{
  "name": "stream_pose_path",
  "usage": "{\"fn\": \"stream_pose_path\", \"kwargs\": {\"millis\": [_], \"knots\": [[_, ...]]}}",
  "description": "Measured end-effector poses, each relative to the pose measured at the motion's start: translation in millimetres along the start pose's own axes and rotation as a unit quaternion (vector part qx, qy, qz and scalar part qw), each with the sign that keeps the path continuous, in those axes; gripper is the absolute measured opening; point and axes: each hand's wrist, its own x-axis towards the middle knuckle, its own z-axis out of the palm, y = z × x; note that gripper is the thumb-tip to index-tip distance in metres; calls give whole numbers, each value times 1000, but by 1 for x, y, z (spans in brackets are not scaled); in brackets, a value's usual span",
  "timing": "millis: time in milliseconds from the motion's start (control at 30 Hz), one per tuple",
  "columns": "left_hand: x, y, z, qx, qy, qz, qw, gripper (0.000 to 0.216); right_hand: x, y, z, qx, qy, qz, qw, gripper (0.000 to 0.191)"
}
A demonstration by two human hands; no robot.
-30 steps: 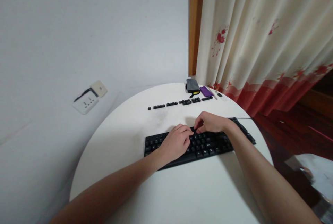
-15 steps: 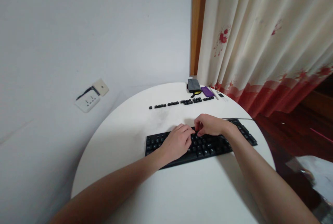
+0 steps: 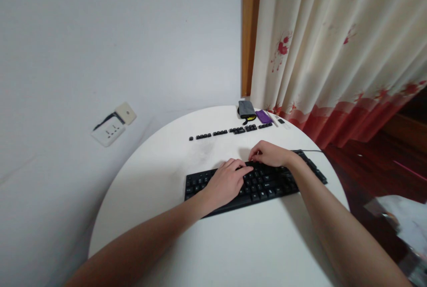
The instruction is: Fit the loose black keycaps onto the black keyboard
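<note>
A black keyboard (image 3: 267,187) lies across the middle of a round white table (image 3: 233,242). My left hand (image 3: 225,182) rests palm down on the keys left of centre, fingers stretched flat toward the top rows. My right hand (image 3: 270,154) sits at the keyboard's upper edge with its fingertips curled and pinched together on the top row; what they pinch is too small to make out. A row of loose black keycaps (image 3: 233,131) lies on the table behind the keyboard.
At the table's far edge lie a grey pouch (image 3: 247,110), a purple flat item (image 3: 264,116) and small tools. A cable runs from the keyboard's right end. A cream and red curtain (image 3: 333,55) hangs to the right; a wall socket (image 3: 109,130) is at left.
My right hand has shifted slightly farther up, to the keyboard's top edge. The left hand's fingers have stretched out a little. The view wobbled slightly.
</note>
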Motion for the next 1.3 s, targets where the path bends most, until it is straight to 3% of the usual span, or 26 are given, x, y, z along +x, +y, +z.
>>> {"fn": "stream_pose_path", "kwargs": {"millis": [133,267,1300], "knots": [[1,1,-2,12,-11,0,1000,44,7,12,3,-57,76,47,994,27],[0,2,-4,15,-17,1,1000,46,12,23,8,-96,113,92,985,26],[1,7,-7,11,-15,6,1000,39,21,34,22,-108,155,133,973,27]]}}
